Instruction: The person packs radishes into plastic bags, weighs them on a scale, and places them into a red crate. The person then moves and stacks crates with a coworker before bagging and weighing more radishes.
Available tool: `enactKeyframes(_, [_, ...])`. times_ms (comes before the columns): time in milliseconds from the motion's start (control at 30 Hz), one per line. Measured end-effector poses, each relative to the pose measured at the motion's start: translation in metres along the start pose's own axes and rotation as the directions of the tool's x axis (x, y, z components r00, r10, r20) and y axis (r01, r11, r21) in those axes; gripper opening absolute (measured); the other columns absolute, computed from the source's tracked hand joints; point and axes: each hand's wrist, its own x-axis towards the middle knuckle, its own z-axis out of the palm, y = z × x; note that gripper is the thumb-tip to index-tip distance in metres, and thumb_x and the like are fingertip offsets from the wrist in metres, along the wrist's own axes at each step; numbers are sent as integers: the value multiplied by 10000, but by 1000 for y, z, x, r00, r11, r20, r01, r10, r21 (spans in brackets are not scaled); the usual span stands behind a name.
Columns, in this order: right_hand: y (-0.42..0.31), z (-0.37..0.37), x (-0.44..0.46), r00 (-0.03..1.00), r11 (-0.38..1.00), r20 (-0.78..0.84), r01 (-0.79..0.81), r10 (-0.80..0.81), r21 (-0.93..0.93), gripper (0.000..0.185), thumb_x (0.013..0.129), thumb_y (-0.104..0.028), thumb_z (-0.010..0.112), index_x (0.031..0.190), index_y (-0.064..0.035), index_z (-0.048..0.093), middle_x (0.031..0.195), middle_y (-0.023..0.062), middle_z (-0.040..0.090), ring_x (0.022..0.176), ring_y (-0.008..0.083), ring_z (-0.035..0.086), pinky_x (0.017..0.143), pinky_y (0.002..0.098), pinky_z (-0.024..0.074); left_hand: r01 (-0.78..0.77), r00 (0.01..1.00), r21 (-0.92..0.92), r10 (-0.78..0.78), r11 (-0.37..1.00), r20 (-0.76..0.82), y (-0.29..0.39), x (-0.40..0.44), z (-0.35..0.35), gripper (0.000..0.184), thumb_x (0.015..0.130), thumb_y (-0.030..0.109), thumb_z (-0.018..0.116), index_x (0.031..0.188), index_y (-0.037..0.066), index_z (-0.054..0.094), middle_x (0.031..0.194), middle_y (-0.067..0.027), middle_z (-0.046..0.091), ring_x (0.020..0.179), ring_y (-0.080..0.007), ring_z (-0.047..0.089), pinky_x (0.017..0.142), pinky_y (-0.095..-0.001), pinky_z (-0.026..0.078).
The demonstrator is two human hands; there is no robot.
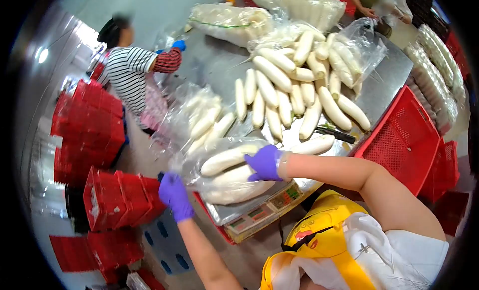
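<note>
Lying on the weighing scale [264,211] at the near edge of the work, the clear plastic bag [192,176] contains several white daikon radishes [227,159]. Its position, in my judgement, lets the scale bear the load while both hands reach the film.

Right hand [264,162], in a purple glove: laid over the bagged radishes near one end, apparently to steady them. Its fingers are bent and somewhat parted, touching the load; whether they grip it cannot be told.

Left hand [176,196], likewise gloved: at the opposite end of the bag, beside the loose film. Its fingers look curled, probably to control the plastic; whether any film is pinched cannot be confirmed.

Beyond the scale, loose daikons [272,73] are heaped on the metal surface [391,65], seemingly within easy reach. A black-handled tool [339,135] lies near them. A red plastic crate [394,133] stands at the right-hand edge of the surface.
</note>
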Motion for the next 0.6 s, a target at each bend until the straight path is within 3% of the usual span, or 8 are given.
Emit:
enactKeyframes(67, [41,2,-28,995,963,-30,-88,98,255,587,863,-512,551,1173,-14,570,972,187,658,860,315,648,792,414,504,112,994,-401,-105,909,39,51,-25,-27,227,784,18,588,989,-58,652,851,-99,676,740,-199,615,693,-319,484])
enactKeyframes(133, [78,-3,-41,980,641,189,-182,58,745,578,890,-491,550,1207,-8,574,998,153,671,838,214,655,747,357,518,-25,982,-490,112,871,150,87,-45,-62,218,792,115,595,935,-38,655,860,-78,653,769,-167,605,709,-294,485])
enactKeyframes(167, [93,8,-40,984,384,179,-173,19,907,478,928,-410,541,1194,-17,604,1020,114,674,817,145,647,724,286,518,134,990,-735,-60,665,126,91,-57,-67,262,787,178,607,933,-38,634,863,-81,637,786,-165,601,719,-299,490])
enactKeyframes(300, [138,-16,-26,987,95,-9,-7,163,995,307,937,-265,548,1060,-7,660,919,73,693,798,132,643,713,274,520,216,970,-638,-88,739,225,107,-79,-97,234,761,170,610,937,19,578,830,-68,585,762,-173,561,724,-322,464])
enactKeyframes(400, [190,-1,0,703,815,-517,-156,488,558,421,908,-332,541,1190,-24,590,951,158,679,881,258,658,816,378,498,231,960,-434,-131,871,249,166,-80,-119,162,762,101,578,900,19,595,823,-80,588,770,-193,562,760,-329,463])
enactKeyframes(467, [228,1,14,570,846,-637,-238,519,477,553,886,-346,549,1337,-42,456,1094,209,625,1003,329,614,873,431,466,262,953,-277,-204,924,222,176,-73,-118,121,767,32,570,873,8,622,824,-94,600,762,-208,575,752,-317,473])
enactKeyframes(533, [275,4,39,373,870,-850,-460,372,178,658,873,-367,558,1412,-56,343,1214,212,558,1085,340,569,916,434,438,23,992,-210,3,977,123,164,-69,-121,160,759,23,596,909,-19,628,821,-97,625,791,-212,589,791,-296,461])
enactKeyframes(600, [295,-25,56,350,742,-809,-653,473,151,750,847,-417,575,1439,-62,283,1282,216,507,1122,361,542,940,431,424,300,949,-300,-253,906,186,159,-67,-129,143,762,11,609,893,-44,625,927,-111,648,830,-207,597,768,-283,467])
